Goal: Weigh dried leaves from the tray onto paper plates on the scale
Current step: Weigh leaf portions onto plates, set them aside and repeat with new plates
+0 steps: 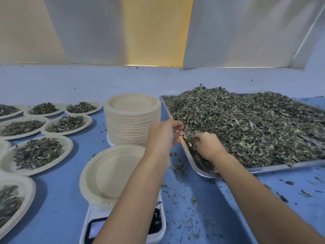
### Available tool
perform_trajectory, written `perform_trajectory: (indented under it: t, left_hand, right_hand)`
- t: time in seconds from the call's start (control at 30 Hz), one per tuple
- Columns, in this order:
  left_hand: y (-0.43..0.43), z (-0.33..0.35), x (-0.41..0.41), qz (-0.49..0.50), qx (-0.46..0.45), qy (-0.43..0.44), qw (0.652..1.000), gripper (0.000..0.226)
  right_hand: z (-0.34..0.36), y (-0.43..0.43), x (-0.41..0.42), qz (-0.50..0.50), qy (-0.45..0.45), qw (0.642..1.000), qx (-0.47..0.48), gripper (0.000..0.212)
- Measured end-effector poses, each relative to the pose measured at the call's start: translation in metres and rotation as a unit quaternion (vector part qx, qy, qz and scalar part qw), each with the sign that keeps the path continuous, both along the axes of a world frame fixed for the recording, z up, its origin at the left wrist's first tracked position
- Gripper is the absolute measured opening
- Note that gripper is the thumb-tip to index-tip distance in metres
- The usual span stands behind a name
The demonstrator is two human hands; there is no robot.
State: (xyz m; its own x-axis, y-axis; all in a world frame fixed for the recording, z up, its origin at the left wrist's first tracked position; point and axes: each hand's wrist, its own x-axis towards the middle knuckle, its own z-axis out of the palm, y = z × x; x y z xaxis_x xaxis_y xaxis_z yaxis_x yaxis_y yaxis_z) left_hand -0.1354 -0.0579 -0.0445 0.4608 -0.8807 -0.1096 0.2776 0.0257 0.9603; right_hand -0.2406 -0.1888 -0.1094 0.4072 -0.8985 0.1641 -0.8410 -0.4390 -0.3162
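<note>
My right hand (209,147) is dug into the near left corner of the metal tray (193,161), fingers curled closed around a clump of dried leaves (246,125); the fingertips are buried, so I cannot tell how much I hold. My left hand (163,133) hovers just beside it at the tray's left rim, fingers loosely bent and parted, gripping nothing I can make out; its edges are blurred.

The tray is shiny, thin-walled steel with rounded corners, and its right end is cut off by the frame. The leaves fill it in a loose, crumbly heap, grey-green with darker curled bits and pale stems, highest toward the back.

On the white plastic scale (163,224) sits a bare paper plate (109,173), cream, matte, with a crimped rim. My left forearm crosses the scale and hides part of its dark display, so no reading shows. Behind it stands a tall stack of plates (131,118) of the same kind, edges finely ribbed.

To the left lie filled plates (37,153), each with a flat mound of leaves, some cut off at the frame's edge. The blue table (58,208) is smooth, littered with leaf crumbs near the tray
</note>
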Motion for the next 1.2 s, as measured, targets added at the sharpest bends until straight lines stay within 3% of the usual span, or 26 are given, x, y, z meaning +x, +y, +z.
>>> perform_trajectory:
  t: [0.07, 0.13, 0.17, 0.23, 0.3, 0.47, 0.67, 0.73, 0.87, 0.93, 1.1, 1.2]
  left_hand:
    - [-0.008, -0.004, -0.005, 0.012, 0.01, 0.083, 0.996, 0.024]
    - [-0.019, -0.007, -0.01, 0.012, 0.029, 0.151, 0.988, 0.025]
    - [-0.024, -0.008, -0.013, 0.009, 0.038, 0.17, 0.985, 0.028]
    - [-0.033, -0.009, -0.019, 0.001, 0.05, 0.189, 0.981, 0.037]
    - [-0.039, -0.011, -0.024, -0.008, 0.056, 0.209, 0.976, 0.043]
    - [-0.04, -0.012, -0.023, -0.019, 0.042, 0.257, 0.965, 0.05]
    - [-0.023, 0.005, 0.009, 0.016, -0.002, 0.231, 0.973, 0.048]
    - [-0.01, 0.011, 0.025, 0.018, -0.014, 0.216, 0.976, 0.048]
    - [0.021, 0.019, 0.053, -0.002, -0.039, 0.2, 0.979, 0.043]
    - [0.035, 0.018, 0.066, 0.0, -0.033, 0.177, 0.984, 0.04]
    - [0.059, 0.01, 0.11, 0.096, -0.022, 0.088, 0.991, 0.033]
    - [0.065, 0.002, 0.126, 0.129, -0.009, 0.019, 0.991, 0.033]
  right_hand:
    - [0.002, -0.003, -0.003, -0.042, -0.118, 0.992, 0.026, 0.032]
    - [0.005, -0.005, -0.005, -0.08, -0.272, 0.956, 0.079, 0.032]
    - [0.006, -0.006, -0.005, -0.091, -0.36, 0.921, 0.117, 0.033]
    - [0.008, -0.005, -0.007, -0.102, -0.528, 0.818, 0.206, 0.039]
    - [0.011, -0.006, -0.008, -0.125, -0.626, 0.721, 0.269, 0.05]
    - [0.022, -0.005, -0.011, -0.121, -0.743, 0.55, 0.362, 0.053]
    - [0.052, 0.029, -0.002, -0.006, -0.782, 0.446, 0.435, 0.022]
    - [0.063, 0.044, 0.008, 0.049, -0.779, 0.432, 0.451, 0.017]
    - [0.074, 0.071, 0.035, 0.172, -0.734, 0.449, 0.48, 0.017]
    - [0.074, 0.08, 0.048, 0.224, -0.692, 0.49, 0.48, 0.025]
    - [0.067, 0.097, 0.07, 0.282, -0.536, 0.659, 0.446, 0.025]
    - [0.068, 0.105, 0.081, 0.297, -0.366, 0.803, 0.365, 0.023]
